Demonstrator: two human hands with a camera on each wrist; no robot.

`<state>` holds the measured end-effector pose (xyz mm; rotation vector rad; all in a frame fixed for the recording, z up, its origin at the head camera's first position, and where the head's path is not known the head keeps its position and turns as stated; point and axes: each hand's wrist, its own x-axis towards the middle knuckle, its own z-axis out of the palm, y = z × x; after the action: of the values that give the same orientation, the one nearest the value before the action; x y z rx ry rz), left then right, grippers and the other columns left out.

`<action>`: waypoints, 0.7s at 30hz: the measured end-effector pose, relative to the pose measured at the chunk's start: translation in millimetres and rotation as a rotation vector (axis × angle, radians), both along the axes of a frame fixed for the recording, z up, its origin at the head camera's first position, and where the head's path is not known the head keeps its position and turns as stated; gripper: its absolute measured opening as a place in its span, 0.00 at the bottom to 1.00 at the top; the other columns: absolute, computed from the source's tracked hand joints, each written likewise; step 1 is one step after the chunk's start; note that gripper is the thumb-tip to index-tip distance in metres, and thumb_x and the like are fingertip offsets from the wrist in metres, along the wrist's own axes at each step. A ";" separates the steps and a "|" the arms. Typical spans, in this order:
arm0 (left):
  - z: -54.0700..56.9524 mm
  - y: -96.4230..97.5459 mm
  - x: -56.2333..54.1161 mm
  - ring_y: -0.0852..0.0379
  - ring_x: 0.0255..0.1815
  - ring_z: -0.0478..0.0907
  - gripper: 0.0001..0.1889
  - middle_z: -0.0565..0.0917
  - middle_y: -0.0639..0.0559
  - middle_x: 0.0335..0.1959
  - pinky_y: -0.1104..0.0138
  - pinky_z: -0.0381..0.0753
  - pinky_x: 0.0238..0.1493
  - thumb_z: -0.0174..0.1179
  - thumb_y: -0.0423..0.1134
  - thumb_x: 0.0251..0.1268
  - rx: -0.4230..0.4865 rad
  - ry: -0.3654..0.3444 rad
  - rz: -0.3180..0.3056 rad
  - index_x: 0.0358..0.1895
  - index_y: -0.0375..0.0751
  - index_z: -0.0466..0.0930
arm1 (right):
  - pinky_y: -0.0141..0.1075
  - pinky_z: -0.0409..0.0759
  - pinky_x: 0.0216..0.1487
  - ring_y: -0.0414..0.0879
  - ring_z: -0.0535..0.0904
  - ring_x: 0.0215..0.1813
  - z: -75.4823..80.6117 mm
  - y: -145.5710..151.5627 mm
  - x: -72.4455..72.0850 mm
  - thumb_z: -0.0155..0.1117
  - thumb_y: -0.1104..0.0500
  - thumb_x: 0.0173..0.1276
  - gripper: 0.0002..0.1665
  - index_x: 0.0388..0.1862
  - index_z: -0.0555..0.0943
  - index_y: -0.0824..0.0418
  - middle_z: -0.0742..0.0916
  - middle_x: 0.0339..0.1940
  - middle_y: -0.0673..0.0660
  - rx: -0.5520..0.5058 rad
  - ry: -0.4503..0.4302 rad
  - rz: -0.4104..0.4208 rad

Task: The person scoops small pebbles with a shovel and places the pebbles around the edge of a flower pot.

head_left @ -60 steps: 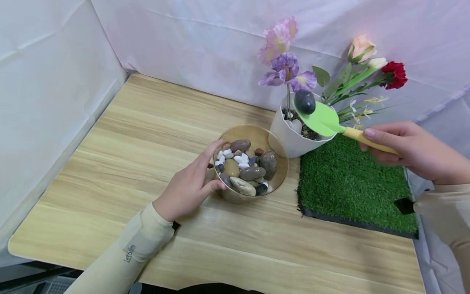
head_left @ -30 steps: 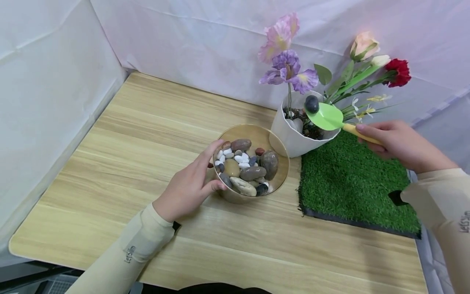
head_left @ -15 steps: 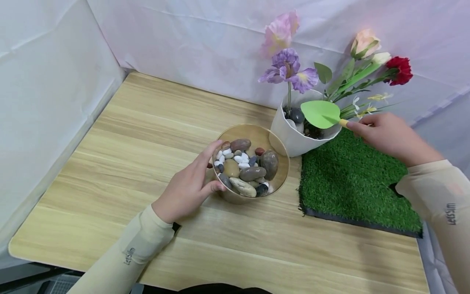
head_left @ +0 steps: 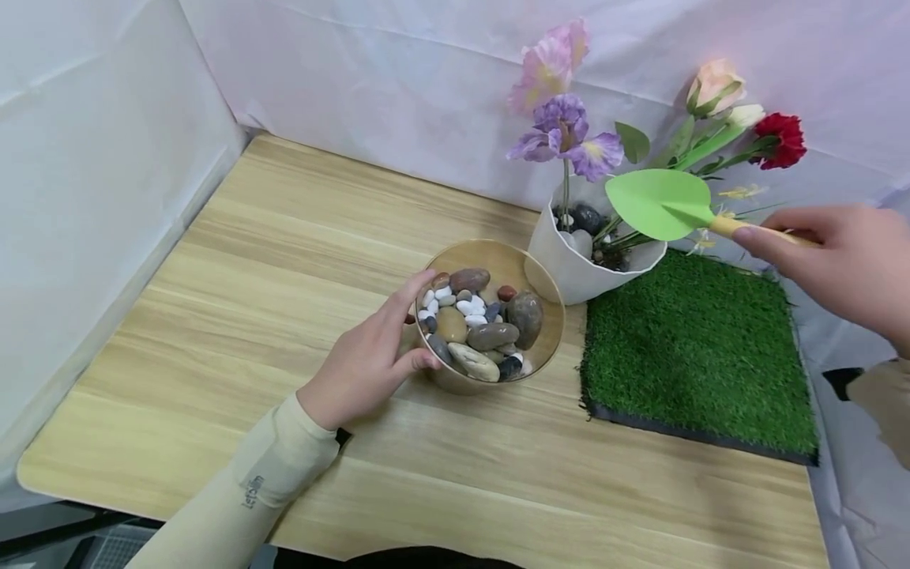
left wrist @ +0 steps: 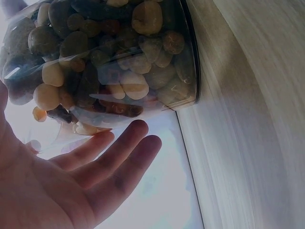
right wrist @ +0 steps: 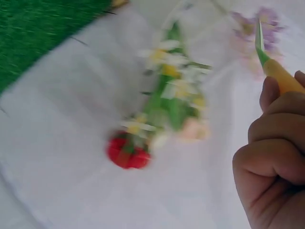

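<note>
My left hand (head_left: 362, 359) rests against the side of a clear amber-tinted tub (head_left: 543, 348), thumb on the near side and fingers mostly straight. Pebbles (head_left: 490, 336) fill it, in white, grey, brown and black; the left wrist view shows these stones (left wrist: 74, 45) through its wall. With curled fingers my right hand (head_left: 846, 257) grips the yellow handle of a green garden trowel (head_left: 657, 201). The blade carries nothing and hovers over the right part of a white flower pot (head_left: 569, 273). Inside the pot lies a dark stone (head_left: 587, 216) beside a pale stone (head_left: 581, 243).
Purple and pink irises (head_left: 565, 134) rise from the pot, along with a peach rose (head_left: 714, 87) and a red carnation (head_left: 780, 141). Artificial turf (head_left: 697, 363) lies right of the tub on the wooden table (head_left: 235, 292). White cloth (head_left: 370, 87) hangs behind.
The dark stone has left the trowel and now lies in the pot. My right hand then moved the trowel up and right. The left hand stayed at the tub.
</note>
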<state>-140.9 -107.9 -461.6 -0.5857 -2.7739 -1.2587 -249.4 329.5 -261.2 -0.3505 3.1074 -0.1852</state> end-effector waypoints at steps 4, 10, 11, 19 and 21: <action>-0.4 0.3 -0.1 0.41 0.70 0.79 0.55 0.62 0.49 0.86 0.38 0.84 0.55 0.38 0.84 0.63 0.002 -0.003 0.002 0.90 0.65 0.40 | 0.41 0.57 0.24 0.50 0.61 0.20 11.7 -13.5 17.6 0.63 0.45 0.86 0.24 0.46 0.88 0.66 0.73 0.19 0.54 0.013 0.095 0.085; -0.3 0.9 -1.1 0.42 0.68 0.80 0.54 0.63 0.48 0.86 0.39 0.84 0.54 0.39 0.83 0.63 0.005 -0.006 -0.002 0.90 0.65 0.40 | 0.38 0.60 0.20 0.43 0.61 0.17 14.6 -48.8 30.4 0.72 0.49 0.79 0.12 0.37 0.87 0.53 0.72 0.17 0.47 0.068 0.136 0.341; -0.4 0.9 -1.0 0.42 0.67 0.81 0.54 0.64 0.48 0.85 0.39 0.85 0.53 0.39 0.83 0.63 0.004 -0.008 0.000 0.90 0.65 0.40 | 0.37 0.61 0.20 0.43 0.62 0.17 12.7 -57.0 32.4 0.73 0.49 0.79 0.10 0.38 0.87 0.52 0.72 0.17 0.46 0.081 0.115 0.370; -0.3 0.8 0.3 0.44 0.63 0.82 0.54 0.65 0.49 0.84 0.41 0.85 0.50 0.41 0.83 0.63 0.005 -0.011 0.006 0.90 0.66 0.41 | 0.42 0.59 0.10 0.43 0.59 0.14 -20.4 -117.2 52.6 0.78 0.51 0.72 0.24 0.26 0.71 0.52 0.65 0.14 0.45 0.219 0.232 0.632; 0.5 0.7 0.3 0.44 0.64 0.82 0.54 0.65 0.48 0.84 0.41 0.85 0.50 0.40 0.83 0.63 0.003 -0.006 0.006 0.90 0.66 0.41 | 0.43 0.58 0.09 0.43 0.57 0.13 -24.2 -128.3 57.8 0.79 0.52 0.71 0.27 0.25 0.67 0.53 0.63 0.13 0.46 0.250 0.293 0.657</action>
<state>-140.6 -107.2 -461.1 -0.5737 -2.7752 -1.2657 -191.6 201.2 -285.4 -1.4487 3.0102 0.2813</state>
